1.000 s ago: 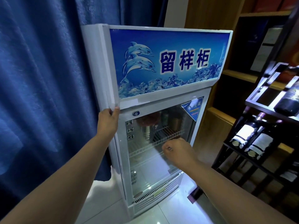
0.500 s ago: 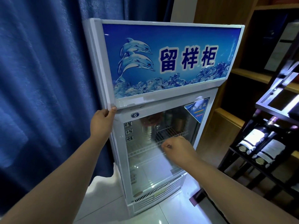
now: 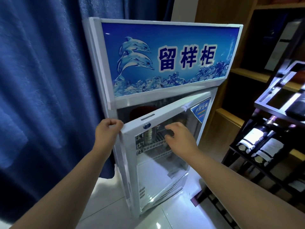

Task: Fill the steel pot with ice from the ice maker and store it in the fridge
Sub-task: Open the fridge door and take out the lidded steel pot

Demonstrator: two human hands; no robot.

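Blue curtain [image 3: 41,96] hangs close along the left side of the fridge [image 3: 97,63], and a wine rack [image 3: 247,164] stands near on the right, over glossy floor tiles [image 3: 107,204]. Our left hand [image 3: 108,133] grips the top free corner of the glass door [image 3: 132,162], which stands ajar, hinged on the right. Our right hand [image 3: 179,139] hovers at the pane, fingers loosely bent, holding nothing. We cannot see the steel pot: neither hand carries it, and a metal cylinder [image 3: 149,134] on the wire shelf [image 3: 155,143] is too unclear to name. We judge the door light but stiff and its pane fragile, so the frame corner suits. A pot of ice would be heavy, cold and slick. The swing has room toward us; the rack crowds the hinge side.
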